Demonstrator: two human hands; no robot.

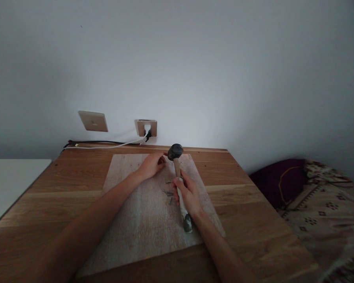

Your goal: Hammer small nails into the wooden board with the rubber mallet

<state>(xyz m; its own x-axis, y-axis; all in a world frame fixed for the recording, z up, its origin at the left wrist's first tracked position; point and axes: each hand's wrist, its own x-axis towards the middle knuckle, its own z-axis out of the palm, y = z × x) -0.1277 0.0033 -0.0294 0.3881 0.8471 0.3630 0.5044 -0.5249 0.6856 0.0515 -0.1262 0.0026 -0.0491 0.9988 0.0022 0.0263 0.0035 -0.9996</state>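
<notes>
Both hands [152, 165] and forearms [107, 212] are bare.

A brown wooden table [247, 224] is crossed by paler bands to both sides of the board [141, 228], which is borne flat on it. Beyond the board's far left corner, a white cable [91, 147] and a black cable [100, 141] are strung along the back edge.

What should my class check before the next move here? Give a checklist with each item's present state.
1. Right hand grips the hammer by its handle: ok.
2. Left hand well clear of the hammer head: not ok, it appears close.
3. Nail held in the left hand: cannot tell, fingertips are partly hidden.
4. Board lies flat on the table: ok.
5. Loose nails off the board: not ok, several lie near the right hand.
</notes>
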